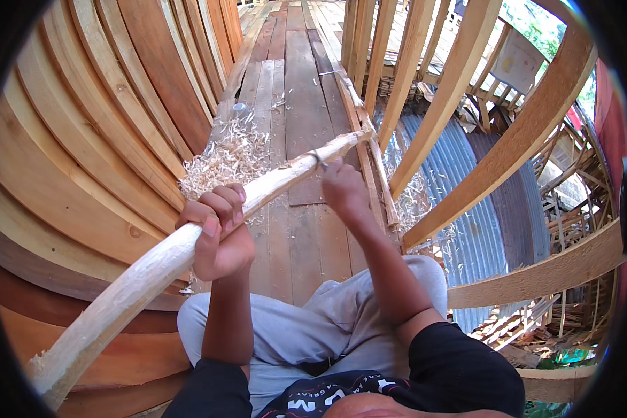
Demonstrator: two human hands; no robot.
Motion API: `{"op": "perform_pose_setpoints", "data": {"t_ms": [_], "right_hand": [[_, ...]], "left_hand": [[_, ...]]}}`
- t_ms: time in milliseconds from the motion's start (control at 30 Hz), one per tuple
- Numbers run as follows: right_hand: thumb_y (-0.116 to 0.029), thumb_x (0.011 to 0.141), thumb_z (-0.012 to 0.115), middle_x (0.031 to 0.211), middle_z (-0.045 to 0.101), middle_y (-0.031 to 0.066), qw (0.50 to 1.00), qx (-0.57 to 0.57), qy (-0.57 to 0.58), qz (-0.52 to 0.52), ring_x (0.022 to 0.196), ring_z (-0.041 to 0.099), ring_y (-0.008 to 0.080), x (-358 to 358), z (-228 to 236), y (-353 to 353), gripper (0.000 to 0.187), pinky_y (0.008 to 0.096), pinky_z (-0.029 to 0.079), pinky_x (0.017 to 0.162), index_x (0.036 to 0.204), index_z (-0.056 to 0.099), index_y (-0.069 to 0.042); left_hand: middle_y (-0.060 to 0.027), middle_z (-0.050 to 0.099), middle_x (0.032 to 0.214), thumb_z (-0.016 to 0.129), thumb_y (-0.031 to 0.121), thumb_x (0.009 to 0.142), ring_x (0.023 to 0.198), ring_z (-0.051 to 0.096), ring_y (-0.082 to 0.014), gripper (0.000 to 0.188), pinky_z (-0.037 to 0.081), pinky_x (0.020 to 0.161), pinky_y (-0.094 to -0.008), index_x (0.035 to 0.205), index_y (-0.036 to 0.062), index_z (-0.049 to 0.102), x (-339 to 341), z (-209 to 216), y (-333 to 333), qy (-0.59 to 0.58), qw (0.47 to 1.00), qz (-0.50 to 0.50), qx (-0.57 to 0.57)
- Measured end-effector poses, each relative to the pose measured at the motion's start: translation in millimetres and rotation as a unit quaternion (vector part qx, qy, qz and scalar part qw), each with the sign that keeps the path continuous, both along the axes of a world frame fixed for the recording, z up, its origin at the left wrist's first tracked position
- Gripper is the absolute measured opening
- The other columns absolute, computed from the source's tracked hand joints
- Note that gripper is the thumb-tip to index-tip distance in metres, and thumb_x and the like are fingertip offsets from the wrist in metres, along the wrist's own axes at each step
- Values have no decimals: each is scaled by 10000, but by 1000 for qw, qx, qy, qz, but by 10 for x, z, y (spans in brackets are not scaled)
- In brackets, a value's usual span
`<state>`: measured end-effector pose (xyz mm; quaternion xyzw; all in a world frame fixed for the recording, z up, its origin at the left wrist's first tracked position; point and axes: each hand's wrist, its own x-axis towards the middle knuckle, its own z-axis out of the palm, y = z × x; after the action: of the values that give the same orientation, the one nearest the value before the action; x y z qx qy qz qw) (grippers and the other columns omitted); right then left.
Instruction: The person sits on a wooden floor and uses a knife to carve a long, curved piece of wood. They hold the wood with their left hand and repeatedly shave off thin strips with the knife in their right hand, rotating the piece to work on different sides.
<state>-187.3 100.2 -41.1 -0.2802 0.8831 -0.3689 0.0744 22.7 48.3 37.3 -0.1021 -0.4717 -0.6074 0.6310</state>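
Observation:
A long, pale, peeled wooden pole (143,282) slants across in front of me, from the lower left up to the railing side at the upper right. Its surface is whitish and shaved, with rough patches near both ends. My left hand (219,226) is wrapped round the pole near its middle. Farther along, my right hand (343,187) is closed at the near side of the pole. A small dark curved metal blade (318,160) shows at its fingers, lying against the wood; the tool's handle is hidden in the fist.
Wood shavings (226,157) heap on the plank floor (292,237) beyond the pole. Upright boards (83,174) lean along the left. On the right stands a slatted wooden railing (460,76), with corrugated metal roofing (460,188) below it. A small clear object (240,109) lies by the shavings.

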Motion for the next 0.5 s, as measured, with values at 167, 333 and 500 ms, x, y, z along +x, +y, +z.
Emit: {"op": "perform_pose_setpoints", "data": {"t_ms": [167, 333, 500], "right_hand": [[-335, 961, 297, 807, 615, 343, 995, -84, -17, 53, 862, 600, 514, 157, 206, -69, 575, 553, 451, 849, 787, 651, 83], [-323, 953, 304, 874, 631, 324, 998, -56, 15, 25, 899, 606, 497, 129, 132, -143, 546, 539, 458, 857, 829, 655, 76], [-357, 945, 305, 909, 643, 318, 996, -12, -16, -83, 930, 619, 478, -860, -821, 61, 566, 504, 471, 856, 866, 648, 85]], "left_hand": [[-9, 358, 620, 531, 201, 775, 657, 378, -160, 199, 320, 775, -387, 688, 143, 361, -65, -48, -2, -7, 1000, 8, 27], [-15, 360, 630, 537, 190, 773, 670, 380, -169, 190, 324, 790, -392, 690, 141, 373, -160, -190, -38, -6, 999, 32, 31], [-14, 356, 632, 527, 190, 777, 668, 376, -162, 187, 323, 777, -383, 688, 142, 370, -98, -59, 12, -2, 1000, 6, 13]]}}
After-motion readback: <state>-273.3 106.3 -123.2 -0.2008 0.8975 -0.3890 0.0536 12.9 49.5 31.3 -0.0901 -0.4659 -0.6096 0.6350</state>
